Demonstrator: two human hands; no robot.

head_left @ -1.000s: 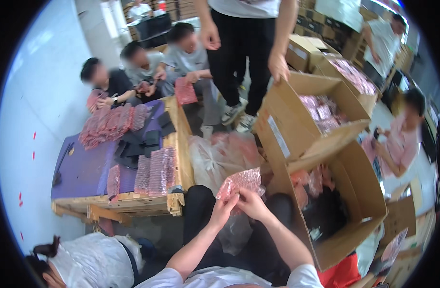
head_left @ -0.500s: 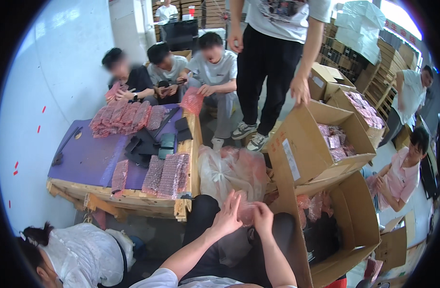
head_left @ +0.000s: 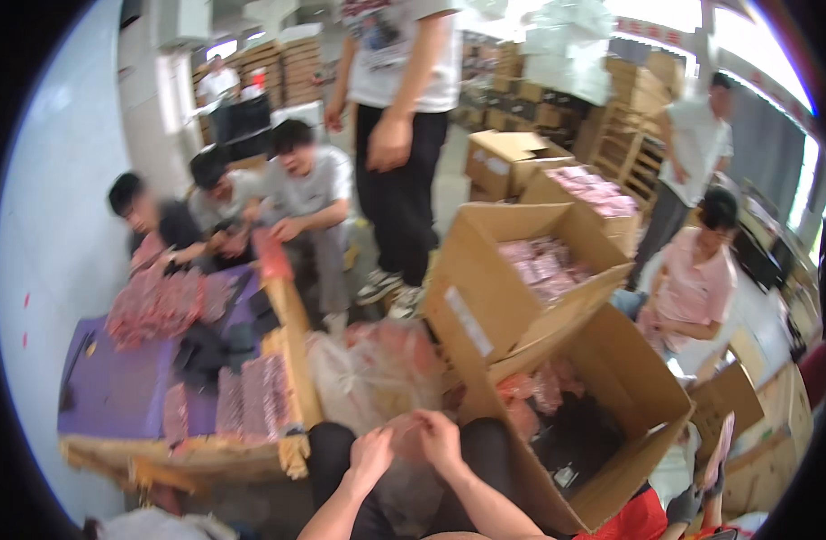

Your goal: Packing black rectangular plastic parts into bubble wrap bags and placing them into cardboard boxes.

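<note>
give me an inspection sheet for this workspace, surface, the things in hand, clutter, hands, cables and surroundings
Surface: low table with purple top, rows of pink packets on it.
Things in hand: a small pink packet, blurred, between both hands over the lap.
Clutter: clear plastic bag of pink packets; open cardboard boxes partly filled.
Hands: left hand and right hand close together, fingers pinching the packet.
Cables: nothing seen.
Surroundings: people seated around the table, one standing, stacked cartons behind.
</note>
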